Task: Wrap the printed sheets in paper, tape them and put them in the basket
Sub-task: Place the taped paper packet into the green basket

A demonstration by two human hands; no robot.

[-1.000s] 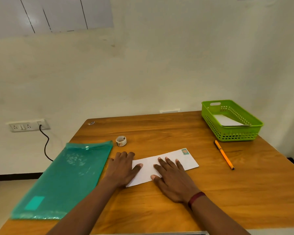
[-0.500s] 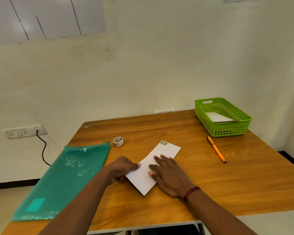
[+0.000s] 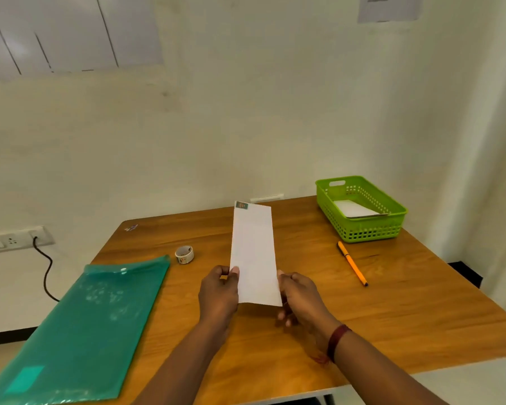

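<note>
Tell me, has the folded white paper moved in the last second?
Yes. The folded white paper lay flat crosswise, nearer than the tape roll; now the left hand and right hand hold it up lengthwise, stamped end past the tape roll.

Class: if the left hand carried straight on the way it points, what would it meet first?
Likely the white packet that the left hand pinches; the tape roll sits aside, to its left.

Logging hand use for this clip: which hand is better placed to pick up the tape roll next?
Probably the left hand: the tape roll lies just beyond it, to its left; the right hand holds the other edge of the folded paper, on the basket side.
</note>
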